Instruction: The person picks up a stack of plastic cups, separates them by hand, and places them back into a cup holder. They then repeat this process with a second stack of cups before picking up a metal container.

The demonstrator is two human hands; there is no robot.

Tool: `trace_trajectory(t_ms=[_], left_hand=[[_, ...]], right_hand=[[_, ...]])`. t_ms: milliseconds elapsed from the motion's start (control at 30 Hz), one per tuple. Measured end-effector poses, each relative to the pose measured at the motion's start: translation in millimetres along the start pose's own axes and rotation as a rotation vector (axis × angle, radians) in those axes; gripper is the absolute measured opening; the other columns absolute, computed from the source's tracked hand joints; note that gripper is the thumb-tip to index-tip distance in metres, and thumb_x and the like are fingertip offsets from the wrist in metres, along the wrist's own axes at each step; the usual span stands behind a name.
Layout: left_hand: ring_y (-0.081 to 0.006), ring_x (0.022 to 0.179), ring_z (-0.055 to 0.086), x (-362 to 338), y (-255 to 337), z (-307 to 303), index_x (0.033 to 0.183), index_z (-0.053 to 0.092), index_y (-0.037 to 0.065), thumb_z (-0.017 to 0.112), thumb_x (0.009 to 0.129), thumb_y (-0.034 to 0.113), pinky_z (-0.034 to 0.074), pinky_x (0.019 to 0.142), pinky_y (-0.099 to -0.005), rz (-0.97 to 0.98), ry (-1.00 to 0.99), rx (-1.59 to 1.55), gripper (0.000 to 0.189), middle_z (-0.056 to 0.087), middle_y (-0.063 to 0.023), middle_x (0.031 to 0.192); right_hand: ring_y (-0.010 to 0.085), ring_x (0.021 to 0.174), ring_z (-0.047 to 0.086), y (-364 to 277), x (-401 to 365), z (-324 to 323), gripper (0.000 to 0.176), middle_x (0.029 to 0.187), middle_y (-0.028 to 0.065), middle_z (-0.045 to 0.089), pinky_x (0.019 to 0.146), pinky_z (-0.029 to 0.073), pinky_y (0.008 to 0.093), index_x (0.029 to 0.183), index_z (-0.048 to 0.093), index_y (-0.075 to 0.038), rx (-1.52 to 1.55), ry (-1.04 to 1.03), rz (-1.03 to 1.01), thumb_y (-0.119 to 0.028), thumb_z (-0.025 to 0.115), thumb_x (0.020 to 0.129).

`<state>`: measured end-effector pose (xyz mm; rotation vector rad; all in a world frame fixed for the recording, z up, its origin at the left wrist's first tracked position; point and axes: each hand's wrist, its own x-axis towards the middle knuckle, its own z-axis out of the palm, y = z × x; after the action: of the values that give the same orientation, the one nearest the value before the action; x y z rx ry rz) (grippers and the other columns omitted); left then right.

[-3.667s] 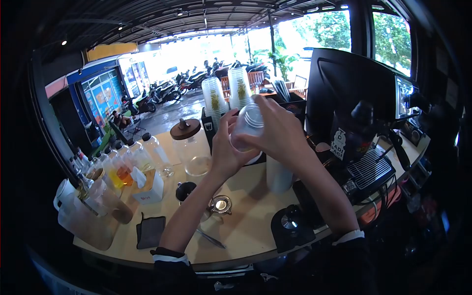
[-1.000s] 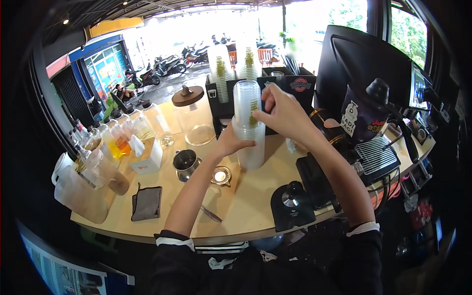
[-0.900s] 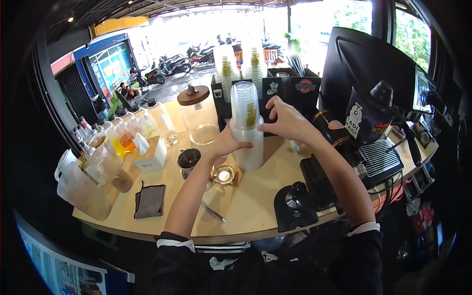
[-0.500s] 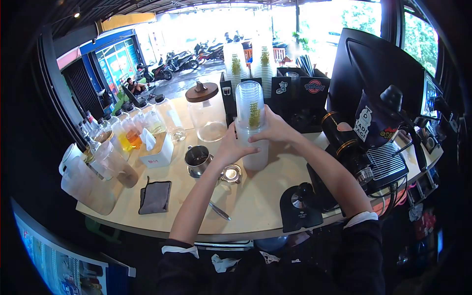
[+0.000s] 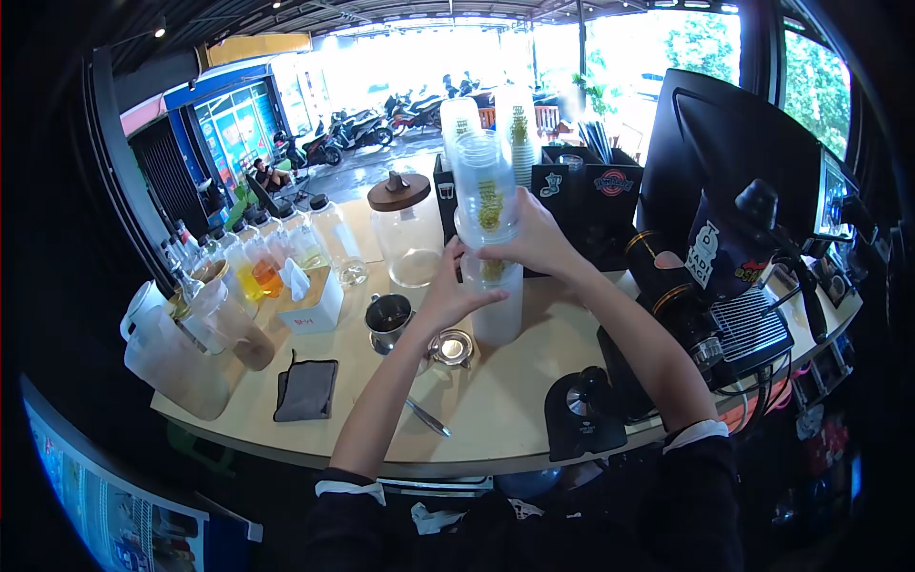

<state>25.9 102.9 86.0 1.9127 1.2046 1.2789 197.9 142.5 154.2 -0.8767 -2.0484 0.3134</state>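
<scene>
right hand [image 5: 534, 243] holds cups [image 5: 486, 186] above a perhaps-wooden counter [image 5: 496, 410].

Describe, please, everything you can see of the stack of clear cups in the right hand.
The stack of clear plastic cups is nested, upright, seemingly mouths down, with yellow-green print on its side. The right hand grips its lower rim; beneath it a frosted stack stands on the counter, touched by the left hand.
</scene>
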Motion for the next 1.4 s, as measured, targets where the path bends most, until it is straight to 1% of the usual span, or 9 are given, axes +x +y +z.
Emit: trace_trajectory(t_ms=[167,233,500,533,667,900,1000,1233,1400], left_hand=[[-0.0334,0.131,0.026,11.2,28.7,-24.8,0.138,0.015,-0.002,0.079,0.067,0.037,0.02,0.108,-0.0429,0.108,0.225,-0.139,0.103,0.026,-0.021,0.139],[-0.029,0.13,0.028,18.8,42.6,-36.6,0.139,0.016,0.001,0.071,0.077,0.034,0.022,0.107,-0.0408,0.38,0.295,-0.342,0.09,0.029,-0.0186,0.138],[-0.0172,0.115,0.046,18.9,80.4,-65.3,0.139,0.02,0.007,0.058,0.087,0.025,0.043,0.091,-0.033,0.366,0.388,-0.539,0.067,0.041,-0.0117,0.128],[-0.0173,0.114,0.046,18.6,81.8,-67.3,0.138,0.021,0.007,0.059,0.086,0.024,0.043,0.091,-0.0338,0.35,0.374,-0.607,0.067,0.042,-0.0114,0.126],[-0.0192,0.111,0.05,15.7,81.7,-65.2,0.134,0.025,0.007,0.064,0.083,0.02,0.048,0.089,-0.0361,0.33,0.329,-0.622,0.066,0.041,-0.0102,0.126],[-0.0234,0.109,0.052,18.7,65.1,-56.2,0.126,0.03,0.006,0.068,0.079,0.016,0.056,0.081,-0.0368,0.255,0.216,-0.599,0.062,0.038,-0.0089,0.123],[-0.0224,0.106,0.055,16.1,61.5,-50.2,0.129,0.031,0.008,0.066,0.081,0.024,0.055,0.082,-0.0377,0.283,0.231,-0.569,0.061,0.048,-0.0116,0.121],[-0.0204,0.105,0.054,23.9,63.9,-48.0,0.121,0.032,0.004,0.072,0.075,0.016,0.054,0.082,-0.0326,0.289,0.271,-0.586,0.062,0.043,-0.011,0.116],[-0.0236,0.112,0.05,44.1,87.5,-45.2,0.131,0.027,0.002,0.075,0.072,0.01,0.046,0.092,-0.0356,0.435,0.306,-0.463,0.076,0.041,-0.015,0.122]], right_hand=[[0.0322,0.114,0.046,-25.2,4.0,-29.0,0.089,0.119,0.0205,0.047,0.097,0.038,0.0384,0.122,0.038,0.002,-0.057,-0.003,-0.078,-0.03,0.082,0.052],[0.0334,0.116,0.044,-31.5,4.7,-36.0,0.091,0.121,0.0206,0.046,0.098,0.036,0.0394,0.125,0.037,0.001,-0.081,-0.017,-0.133,-0.03,0.082,0.052],[0.0244,0.114,0.046,-56.2,2.6,-62.5,0.093,0.124,0.015,0.046,0.096,0.038,0.0412,0.134,0.033,-0.005,0.149,-0.112,-0.149,-0.028,0.082,0.058],[0.019,0.098,0.054,-50.3,4.0,-60.2,0.08,0.108,0.0135,0.051,0.084,0.046,0.0322,0.131,0.035,0.0,0.183,-0.052,-0.242,-0.02,0.077,0.066],[0.012,0.087,0.06,-43.3,7.5,-55.2,0.055,0.097,0.011,0.06,0.077,0.049,0.023,0.13,0.039,-0.001,0.759,-0.073,-0.209,-0.002,0.063,0.081],[0.0153,0.073,0.066,-45.9,0.8,-67.5,0.044,0.086,0.0127,0.066,0.064,0.056,0.0248,0.118,0.049,0.003,0.909,0.039,0.044,-0.011,0.068,0.081],[0.0158,0.072,0.067,-46.1,-0.2,-70.6,0.041,0.085,0.0129,0.067,0.064,0.057,0.0251,0.115,0.051,0.004,0.877,0.037,0.055,-0.012,0.068,0.081],[0.017,0.072,0.067,-42.1,6.2,-73.9,0.042,0.09,0.0136,0.066,0.066,0.056,0.0265,0.116,0.052,0.002,0.796,0.022,0.058,-0.015,0.068,0.081],[0.026,0.102,0.056,-66.2,18.1,-95.2,0.062,0.117,0.0168,0.051,0.09,0.045,0.0392,0.127,0.044,-0.006,-0.11,0.188,-0.158,-0.018,0.071,0.072]])
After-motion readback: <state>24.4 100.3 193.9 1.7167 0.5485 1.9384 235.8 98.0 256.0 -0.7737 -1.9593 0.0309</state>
